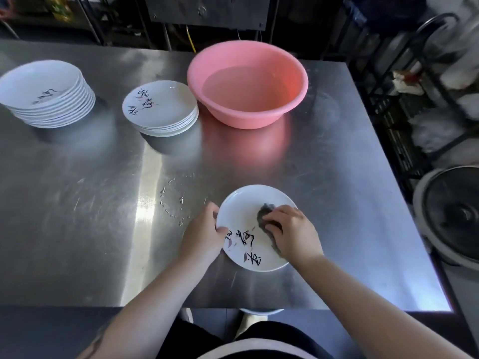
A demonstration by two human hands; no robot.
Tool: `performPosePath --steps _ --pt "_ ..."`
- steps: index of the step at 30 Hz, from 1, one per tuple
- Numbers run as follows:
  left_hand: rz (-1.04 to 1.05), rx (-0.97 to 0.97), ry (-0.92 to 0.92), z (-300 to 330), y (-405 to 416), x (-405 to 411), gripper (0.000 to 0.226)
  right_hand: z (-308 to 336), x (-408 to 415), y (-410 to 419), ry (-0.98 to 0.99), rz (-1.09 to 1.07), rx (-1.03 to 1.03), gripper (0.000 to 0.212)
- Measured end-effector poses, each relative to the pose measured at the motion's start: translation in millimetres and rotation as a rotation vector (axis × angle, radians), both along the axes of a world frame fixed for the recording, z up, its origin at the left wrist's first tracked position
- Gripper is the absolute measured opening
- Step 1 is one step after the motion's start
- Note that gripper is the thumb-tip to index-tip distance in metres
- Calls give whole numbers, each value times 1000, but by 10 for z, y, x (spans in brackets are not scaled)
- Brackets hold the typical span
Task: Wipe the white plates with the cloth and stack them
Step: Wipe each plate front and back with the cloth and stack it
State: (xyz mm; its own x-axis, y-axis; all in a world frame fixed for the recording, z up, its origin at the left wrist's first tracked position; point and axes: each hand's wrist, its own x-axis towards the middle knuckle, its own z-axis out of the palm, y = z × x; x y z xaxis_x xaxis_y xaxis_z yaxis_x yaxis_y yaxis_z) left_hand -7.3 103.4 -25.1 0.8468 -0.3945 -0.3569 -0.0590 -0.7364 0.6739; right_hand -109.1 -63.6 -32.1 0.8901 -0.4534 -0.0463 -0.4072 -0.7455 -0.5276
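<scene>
Near the table's [77, 190] front edge, right of centre, we see the plate [243, 203], L hand [204, 233] w/ fingers clamped on its left rim, R hand [290, 231] w/ fingers curled, pressing the cloth [264, 212] onto it; two plate stacks [160, 107] [46, 92] toward the back-left corner.

Black brush-written characters, in an East Asian script, mark the round white ceramic plate [252, 203] at six o'clock on the steel table; they run across its lower half but cannot be made out. Similar brushwork sits on the top plate of the short white stack [162, 108] at eleven o'clock and of the tall white stack [46, 92] at ten o'clock, equally unreadable.
</scene>
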Motion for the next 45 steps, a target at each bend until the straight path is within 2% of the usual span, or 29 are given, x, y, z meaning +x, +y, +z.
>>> performPosePath --steps 3,6,8,12,13,17,21,22,25,28,32,36,41,45 --pt "53 -52 27 -30 -13 -21 23 33 245 60 -52 -2 26 17" --pt "160 -167 111 -43 7 -33 26 19 157 294 -40 275 54 14" --pt "167 -193 139 -59 28 -17 27 -3 -89 228 -53 355 55 14" --pt "141 -202 152 -82 47 0 29 -23 39 -124 -85 36 -25 15" --pt "144 -201 146 -82 47 -8 29 -2 148 -75 -83 22 -39 14" --pt "168 -199 148 -83 54 -29 30 -2 87 262 -157 286 8 19" --pt "109 -169 165 -51 87 27 29 24 -60 -14 -125 236 10 17" --pt "65 -127 138 -36 107 60 28 45 -49 -40 -123 220 13 16" --pt "-62 7 -99 22 142 184 33 62 37 -83 -249 53 -6 23" --pt "-85 -108 -207 72 -37 375 38 43 202 -144 -284 -33 -33 24" --pt "-221 -144 -94 42 -377 588 35 0 451 -36 -198 120 -72 19" --pt "-154 -157 -22 -69 -354 645 24 -57 597 92 -192 246 -106 18" --pt "-37 -118 43 -84 -70 582 30 -103 537 -40 -146 43 -161 27" --pt "-130 -42 51 -63 49 450 29 -43 519 7 -169 48 -161 28"
